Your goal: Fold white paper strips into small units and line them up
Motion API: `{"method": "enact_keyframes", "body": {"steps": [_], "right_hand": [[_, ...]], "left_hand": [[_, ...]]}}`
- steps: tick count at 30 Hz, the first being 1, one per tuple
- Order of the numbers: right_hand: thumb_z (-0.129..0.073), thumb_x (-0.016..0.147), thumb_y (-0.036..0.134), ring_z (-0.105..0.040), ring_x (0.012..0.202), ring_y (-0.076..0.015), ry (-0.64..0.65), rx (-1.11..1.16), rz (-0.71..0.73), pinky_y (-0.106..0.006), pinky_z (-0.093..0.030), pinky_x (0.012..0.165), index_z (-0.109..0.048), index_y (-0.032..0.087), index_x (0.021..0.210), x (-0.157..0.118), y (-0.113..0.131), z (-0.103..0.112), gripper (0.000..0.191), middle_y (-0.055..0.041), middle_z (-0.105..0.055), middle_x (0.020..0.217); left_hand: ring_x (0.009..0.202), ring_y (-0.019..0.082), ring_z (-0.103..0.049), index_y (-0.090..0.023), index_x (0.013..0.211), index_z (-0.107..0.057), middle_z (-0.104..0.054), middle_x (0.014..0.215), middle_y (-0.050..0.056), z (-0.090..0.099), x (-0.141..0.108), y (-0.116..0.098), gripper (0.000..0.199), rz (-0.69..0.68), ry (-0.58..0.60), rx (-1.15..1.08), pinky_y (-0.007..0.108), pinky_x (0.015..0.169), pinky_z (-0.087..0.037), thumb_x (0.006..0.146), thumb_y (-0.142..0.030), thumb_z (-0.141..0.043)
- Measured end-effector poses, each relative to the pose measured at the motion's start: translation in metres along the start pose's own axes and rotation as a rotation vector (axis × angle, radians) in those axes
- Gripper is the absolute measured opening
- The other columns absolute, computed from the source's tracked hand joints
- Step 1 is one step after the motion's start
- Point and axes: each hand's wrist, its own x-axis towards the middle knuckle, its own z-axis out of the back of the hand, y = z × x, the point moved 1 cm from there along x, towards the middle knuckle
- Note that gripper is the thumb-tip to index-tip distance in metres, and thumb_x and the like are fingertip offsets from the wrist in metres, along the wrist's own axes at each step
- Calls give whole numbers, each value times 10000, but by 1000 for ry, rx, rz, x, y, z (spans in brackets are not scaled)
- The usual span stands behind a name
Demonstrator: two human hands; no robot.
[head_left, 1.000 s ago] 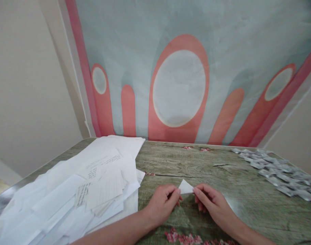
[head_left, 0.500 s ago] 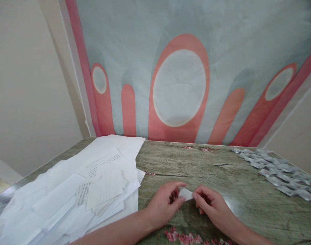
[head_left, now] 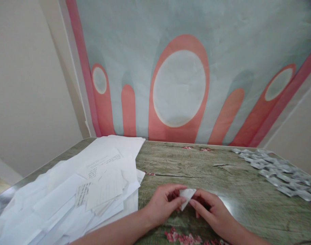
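Observation:
Between my two hands, just above the table's near middle, is a small folded piece of white paper point(head_left: 187, 196), now roughly triangular with a point facing down. My left hand point(head_left: 165, 200) pinches its left side, thumb in front and fingers behind. On the other side, my right hand point(head_left: 209, 207) has its thumb and forefinger closed at the paper's right edge. The remaining fingers of both hands are curled and partly hidden.
A large spread of loose white sheets point(head_left: 66, 194), some printed, covers the table's left side. Several small folded paper pieces point(head_left: 280, 173) lie in rows at the right. The wood-patterned table point(head_left: 176, 160) ends at a backdrop point(head_left: 135, 41) with coral shapes.
The folded paper has turned in my fingers and now shows a triangular face with its tip down. Both hands have shifted only slightly.

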Motion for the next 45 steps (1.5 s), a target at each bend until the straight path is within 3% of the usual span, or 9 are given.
{"method": "enact_keyframes", "body": {"steps": [13,31,41,45], "right_hand": [[-461,865,367,-521,567,-128,-16,-21,4,-227,-408,540,-594,190,795,1,-3,-1,232,-5,-599,683],[-474,866,360,-497,577,-130,-9,-66,12,-228,-386,546,-575,196,769,2,3,-1,215,23,-524,618],[-473,866,282,-538,619,-137,-70,-34,33,-248,-435,583,-528,195,1060,0,-3,-2,220,-5,-609,773],[-461,861,223,-559,687,-144,-137,-73,102,-257,-449,641,-537,211,1040,0,-3,0,195,-15,-601,824]], "left_hand": [[613,114,-515,-188,1081,-607,-587,727,-6,1,-3,-10,504,-16,-38,244,204,575,-418,620,-332,-751],[649,117,-565,-173,1097,-569,-628,803,23,-2,-7,-13,371,-34,-25,288,212,609,-468,744,-278,-616],[685,126,-603,-178,1095,-554,-658,874,33,-6,-7,-15,330,-63,13,199,202,611,-479,766,-172,-535],[667,114,-591,-207,1119,-533,-653,865,8,-5,-8,-18,362,-85,23,252,189,594,-464,764,-146,-499]]}}
